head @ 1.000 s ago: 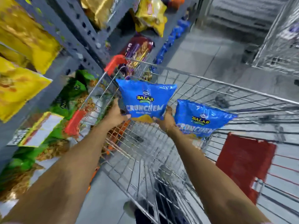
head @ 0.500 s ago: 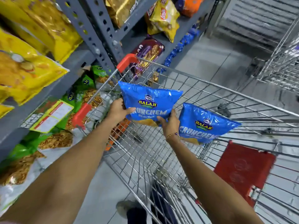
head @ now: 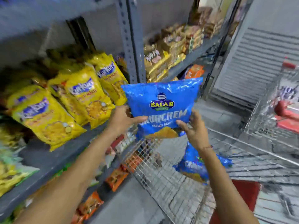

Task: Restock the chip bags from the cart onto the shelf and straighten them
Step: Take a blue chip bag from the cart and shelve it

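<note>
Held up between both hands, a glossy blue plastic chip bag (head: 161, 109) printed "BALAJI CRUNCHEM", upright, front panel facing the camera. Left hand (head: 120, 120) clamped on the bag's lower left edge, thumb across the front. Right hand (head: 194, 128) clamped on the lower right edge, fingers (head: 182, 123) spread over the print. Bag raised above the silver wire-mesh shopping cart (head: 169, 183), in front of the grey perforated metal shelf upright (head: 132, 46), not touching the shelf. Second blue chip bag (head: 194, 164) lying lower down inside the cart, partly hidden behind the right forearm. On the grey metal shelf board (head: 53, 159) to the left, a row of leaning yellow snack bags (head: 77, 101) with blue-purple logos. Blurred orange packets (head: 116, 177) on a lower level.
</note>
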Demonstrator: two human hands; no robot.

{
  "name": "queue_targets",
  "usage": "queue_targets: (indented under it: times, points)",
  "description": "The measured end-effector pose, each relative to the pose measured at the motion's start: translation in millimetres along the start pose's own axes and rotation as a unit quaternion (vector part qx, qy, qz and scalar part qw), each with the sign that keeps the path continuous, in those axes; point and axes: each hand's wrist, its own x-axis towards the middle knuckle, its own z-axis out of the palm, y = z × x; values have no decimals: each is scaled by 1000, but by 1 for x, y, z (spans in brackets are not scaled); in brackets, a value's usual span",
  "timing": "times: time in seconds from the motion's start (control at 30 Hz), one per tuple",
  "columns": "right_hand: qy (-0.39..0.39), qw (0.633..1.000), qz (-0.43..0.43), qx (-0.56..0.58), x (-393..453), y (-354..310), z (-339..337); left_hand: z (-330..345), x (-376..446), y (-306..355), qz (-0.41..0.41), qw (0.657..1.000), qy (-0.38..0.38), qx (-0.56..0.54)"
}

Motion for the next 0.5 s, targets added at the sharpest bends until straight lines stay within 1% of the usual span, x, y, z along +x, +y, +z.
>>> queue_targets:
  times: [0.07,0.1,0.27,0.37,0.5]
  points:
    - [-9,999,-34,21,5,-41,-5,-22,-15,41,37,999,-4,1]
    - [-16,998,-49,32,6,-64,-5,-35,-23,61,55,998,6,0]
    - [-60,986,-139,62,4,-176,10,-103,-66,143,143,986,81,32]
    - [-110,975,-180,65,5,-233,30,-148,-97,177,159,979,129,9]
    - [-170,958,-222,64,11,-293,73,-207,-139,205,172,966,191,-11]
